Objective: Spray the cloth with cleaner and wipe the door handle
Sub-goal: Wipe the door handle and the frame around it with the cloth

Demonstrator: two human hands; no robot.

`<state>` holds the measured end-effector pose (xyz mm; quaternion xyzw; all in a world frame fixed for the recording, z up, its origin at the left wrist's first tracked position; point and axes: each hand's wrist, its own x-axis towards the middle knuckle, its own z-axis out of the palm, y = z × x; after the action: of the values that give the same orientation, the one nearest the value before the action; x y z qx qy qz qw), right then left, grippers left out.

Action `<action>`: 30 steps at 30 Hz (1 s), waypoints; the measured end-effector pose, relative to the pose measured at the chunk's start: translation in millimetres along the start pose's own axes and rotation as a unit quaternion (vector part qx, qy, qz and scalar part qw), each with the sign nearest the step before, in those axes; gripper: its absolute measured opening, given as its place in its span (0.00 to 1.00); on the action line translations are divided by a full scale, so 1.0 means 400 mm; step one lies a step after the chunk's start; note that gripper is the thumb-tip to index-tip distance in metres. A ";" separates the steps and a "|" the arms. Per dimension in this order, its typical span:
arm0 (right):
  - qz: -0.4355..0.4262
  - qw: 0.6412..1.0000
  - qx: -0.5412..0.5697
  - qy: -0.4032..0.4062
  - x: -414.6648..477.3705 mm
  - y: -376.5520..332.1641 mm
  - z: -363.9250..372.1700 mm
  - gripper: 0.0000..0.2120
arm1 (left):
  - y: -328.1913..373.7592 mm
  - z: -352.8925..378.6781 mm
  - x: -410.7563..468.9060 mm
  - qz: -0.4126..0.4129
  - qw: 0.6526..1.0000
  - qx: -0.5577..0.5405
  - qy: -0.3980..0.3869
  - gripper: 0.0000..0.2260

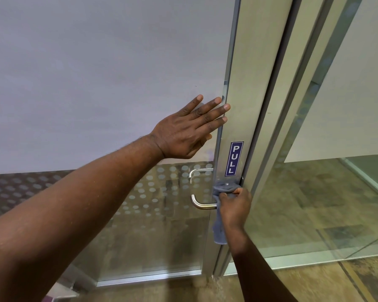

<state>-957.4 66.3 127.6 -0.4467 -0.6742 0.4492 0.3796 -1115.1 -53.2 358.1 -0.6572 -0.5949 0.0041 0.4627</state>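
**Glass door, handle and cloth: items in view**

- Left hand (184, 131): fingers straight and spread, palm flat on the frosted glass panel (96, 73), fingertips reaching the metal door stile (249, 83).
- Right hand (234, 205): fingers curled round the grey cloth (224, 188).
- Grey cloth: bunched against the stile where the door handle (202, 204) joins it; one end hangs below the hand.
- Door handle: brushed steel lever, its bent free end pointing left, uncovered.
- PULL sign (234, 159): blue, vertical, on the stile just above the cloth.
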 end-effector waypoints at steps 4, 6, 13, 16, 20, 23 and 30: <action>0.005 1.000 -0.009 0.008 0.000 -0.013 -0.003 0.14 | 0.000 -0.001 -0.001 -0.001 1.000 0.002 -0.002 0.24; 0.067 0.995 0.065 0.014 0.000 -0.018 0.003 0.14 | 0.002 -0.003 -0.001 0.000 1.000 0.001 -0.003 0.24; 0.261 0.925 0.275 -0.005 0.010 -0.004 0.013 0.09 | 0.001 -0.004 -0.001 -0.003 1.000 0.005 -0.003 0.24; 0.307 0.885 0.349 -0.014 0.016 0.009 0.009 0.12 | 0.002 -0.002 -0.001 -0.001 1.000 0.007 -0.004 0.24; 0.336 0.856 0.390 -0.052 0.020 0.021 0.001 0.18 | 0.000 0.000 -0.002 -0.001 1.000 0.013 -0.008 0.24; 0.323 0.841 0.418 -0.117 0.004 0.023 -0.008 0.21 | 0.000 0.001 -0.005 0.000 1.000 0.015 -0.008 0.24; 0.267 0.852 0.435 -0.117 -0.055 0.025 -0.033 0.18 | 0.002 0.002 -0.005 -0.001 1.000 0.009 -0.006 0.24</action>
<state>-936.0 51.1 119.8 -0.3428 -0.3038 0.8299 0.3185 -1115.5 -54.1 356.2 -0.6524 -0.5982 0.0133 0.4651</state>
